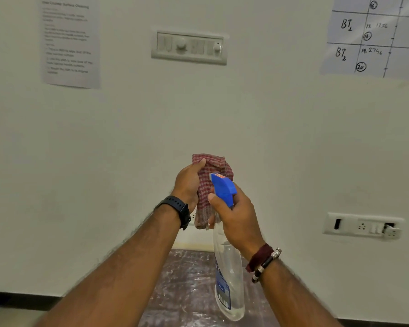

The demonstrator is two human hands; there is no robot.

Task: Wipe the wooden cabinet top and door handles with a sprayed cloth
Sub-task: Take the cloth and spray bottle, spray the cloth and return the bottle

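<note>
1. At the frame's centre, the left hand (189, 182) gripped a bunched red-and-white checked cloth (210, 185), its thumb pressed on top.
2. Just right, the right hand (237, 214) curled around the neck of a clear plastic spray bottle (229, 274) with a blue trigger head (223, 188); clear liquid pooled at its bottom.
3. Below lay the scuffed dark cabinet top (189, 286).

Both forearms are bare — no sleeves reach into view. The left wrist carries a black smartwatch (178, 210) on a dark band with a row of small holes along the strap. The right wrist is busier — a maroon thread band (260, 257) wound thick and a little frayed, and beside it a black cord bracelet (267, 264) with silver metal beads.
</note>
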